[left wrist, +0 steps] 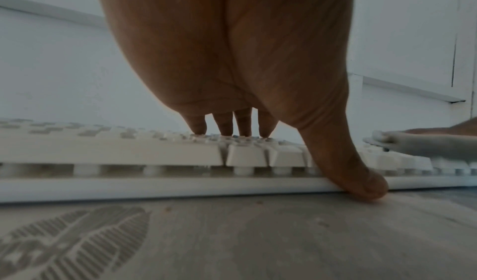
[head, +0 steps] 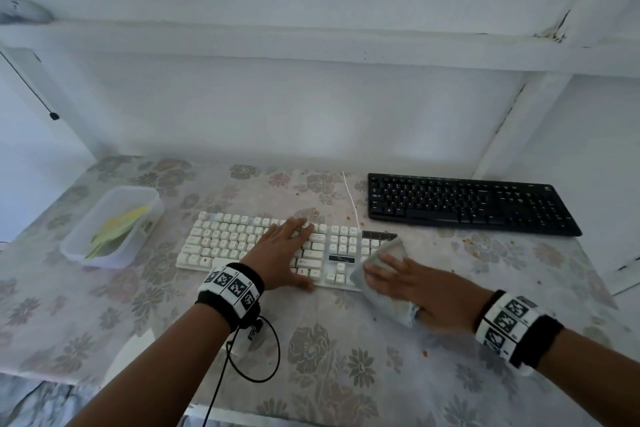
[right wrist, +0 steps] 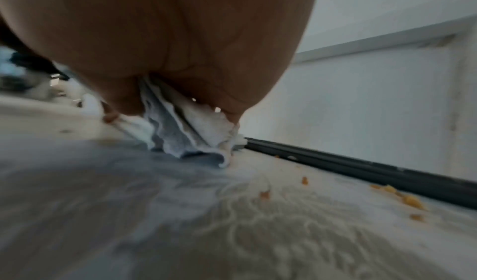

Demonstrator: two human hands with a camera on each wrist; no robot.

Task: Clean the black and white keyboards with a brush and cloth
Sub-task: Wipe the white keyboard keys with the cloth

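Table (head: pixel 346 374): covered in a pale flower-print cloth, filling the lower half of the head view.
Black keyboard (head: pixel 467 204): right of centre in the head view, flat on the table, apart from the white one.
White keyboard (head: pixel 235 239): centre of the head view, flat on the table; its thin white cable (head: pixel 350 196) runs up toward the wall.
Plastic tub (head: pixel 110 225): left of centre, clear, with yellow-green pieces inside.
Left hand (head: pixel 280 253): laid over the middle of the white keyboard, fingers straight and spread, tips on the keys near its far edge; in the left wrist view the thumb (left wrist: pixel 361 180) presses the keyboard's near edge at the table.
Right hand (head: pixel 415 284): on the right end of the white keyboard, fingers fairly straight, pressing down on the cloth.
Cloth (head: pixel 384 270): pale grey-white, folded, under the right hand, partly on the keys and partly on the table; its edges bunch out below the palm in the right wrist view.
Crumbs (right wrist: pixel 410 199): orange bits on the table beside the black keyboard's near edge.
Brush: cannot tell where it is.
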